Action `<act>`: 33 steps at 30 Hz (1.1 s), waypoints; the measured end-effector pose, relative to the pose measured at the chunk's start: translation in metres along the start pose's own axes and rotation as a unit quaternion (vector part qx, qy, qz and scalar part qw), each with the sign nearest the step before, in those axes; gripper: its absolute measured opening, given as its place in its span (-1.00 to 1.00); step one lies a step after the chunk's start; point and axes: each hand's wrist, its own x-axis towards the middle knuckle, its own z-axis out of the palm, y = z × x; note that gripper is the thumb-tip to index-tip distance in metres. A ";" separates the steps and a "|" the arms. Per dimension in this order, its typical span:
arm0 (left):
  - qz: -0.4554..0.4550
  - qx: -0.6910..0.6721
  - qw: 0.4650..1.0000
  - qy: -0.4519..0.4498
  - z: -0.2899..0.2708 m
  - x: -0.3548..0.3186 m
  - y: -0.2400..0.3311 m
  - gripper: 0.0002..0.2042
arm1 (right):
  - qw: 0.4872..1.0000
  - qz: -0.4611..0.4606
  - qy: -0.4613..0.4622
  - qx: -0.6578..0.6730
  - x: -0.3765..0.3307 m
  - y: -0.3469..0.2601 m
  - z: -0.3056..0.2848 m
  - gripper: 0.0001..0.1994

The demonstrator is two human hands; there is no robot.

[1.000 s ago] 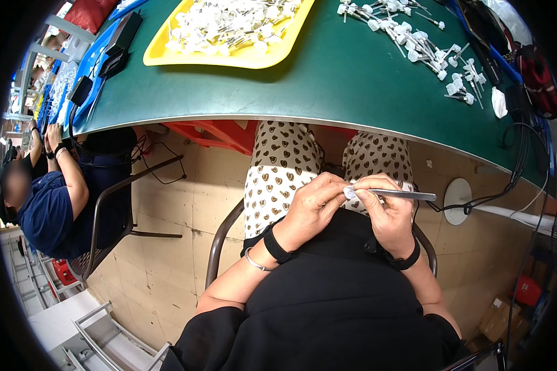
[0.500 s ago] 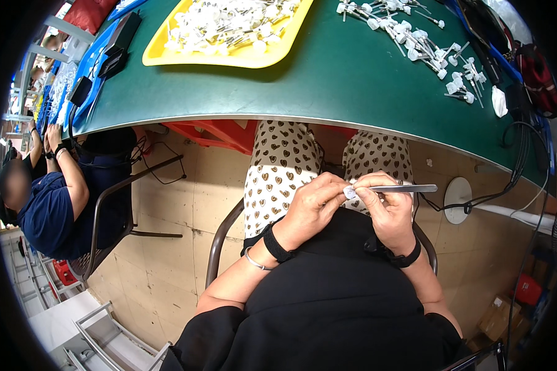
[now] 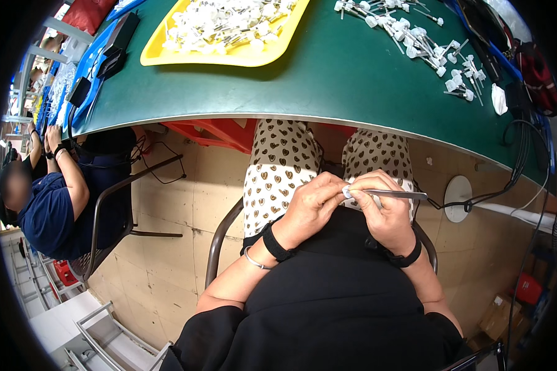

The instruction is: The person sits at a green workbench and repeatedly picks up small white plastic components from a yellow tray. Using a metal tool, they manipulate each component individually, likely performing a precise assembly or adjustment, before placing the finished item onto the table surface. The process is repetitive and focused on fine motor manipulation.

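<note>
My left hand (image 3: 319,201) is closed in a pinch on a small white plastic piece (image 3: 346,191), held in front of my body above my lap. My right hand (image 3: 384,207) meets it from the other side, with thumb and fingers closed round a slim, flat silver metal tool (image 3: 402,195) that looks like tweezers. The tool's broad end sticks out to the right; its tip lies hidden among the right fingers, close to the white piece. The fingertips of both hands nearly touch.
A yellow tray (image 3: 238,60) full of white-capped parts stands on the green table (image 3: 216,93). Loose similar parts (image 3: 421,46) lie at the far right. Cables (image 3: 526,148) hang off the right edge. A seated person (image 3: 59,204) works at left, beside a chair (image 3: 130,185).
The metal tool has shifted slightly left and its outer end has tipped down, with the right fingers curled more over it. The white piece is more covered. The left hand stays nearly still.
</note>
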 end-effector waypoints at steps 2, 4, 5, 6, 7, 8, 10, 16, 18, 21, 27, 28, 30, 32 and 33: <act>-0.003 0.000 1.000 -0.001 0.000 -0.001 -0.001 -0.82 | 0.999 -0.025 -0.016 -0.031 0.000 0.002 -0.002 -0.96; -0.004 0.006 1.000 -0.005 0.000 -0.001 0.000 -0.82 | 0.998 -0.041 -0.024 -0.048 0.000 0.001 -0.002 -0.96; -0.004 0.009 1.000 -0.005 0.000 -0.001 0.000 -0.83 | 0.997 -0.045 -0.026 -0.049 0.001 0.000 -0.002 -0.95; -0.008 0.003 1.000 -0.006 -0.001 -0.001 0.000 -0.83 | 0.997 -0.050 -0.029 -0.050 0.002 -0.001 -0.002 -0.95; -0.013 -0.002 1.000 -0.007 -0.002 -0.001 0.000 -0.83 | 0.998 -0.046 -0.023 -0.035 0.001 0.000 -0.002 -0.94; -0.017 -0.008 1.000 -0.009 -0.002 0.000 0.000 -0.83 | 0.999 -0.042 -0.016 -0.020 0.000 0.003 -0.002 -0.93; -0.026 -0.040 0.999 0.000 -0.002 0.000 0.000 -0.84 | 0.999 0.007 0.011 0.046 -0.003 0.006 0.000 -0.91; -0.027 -0.064 0.998 0.006 -0.001 0.002 0.001 -0.85 | 0.971 0.121 0.050 0.202 -0.014 0.006 0.000 -0.88; -0.027 -0.065 0.998 0.007 -0.002 0.002 0.002 -0.85 | 0.975 0.111 0.045 0.188 -0.014 0.008 0.001 -0.87; -0.027 -0.072 0.997 0.009 -0.001 0.002 0.001 -0.84 | 0.971 0.131 0.043 0.197 -0.014 0.006 0.000 -0.87; -0.049 -0.087 0.995 0.005 0.000 0.002 0.002 -0.83 | 0.966 0.140 0.053 0.209 -0.015 0.007 0.002 -0.88; -0.050 -0.088 0.995 0.004 0.000 0.002 0.002 -0.83 | 0.967 0.141 0.054 0.207 -0.015 0.008 0.002 -0.88; -0.042 -0.078 0.996 0.007 0.000 0.002 0.001 -0.83 | 0.964 0.142 0.057 0.215 -0.016 0.010 0.002 -0.87; -0.022 -0.058 0.998 0.012 0.001 0.001 -0.002 -0.84 | 0.960 0.158 0.060 0.224 -0.017 0.011 0.000 -0.86; -0.011 -0.028 0.999 0.020 0.000 0.001 -0.002 -0.83 | 0.956 0.173 0.061 0.229 -0.018 0.011 -0.001 -0.86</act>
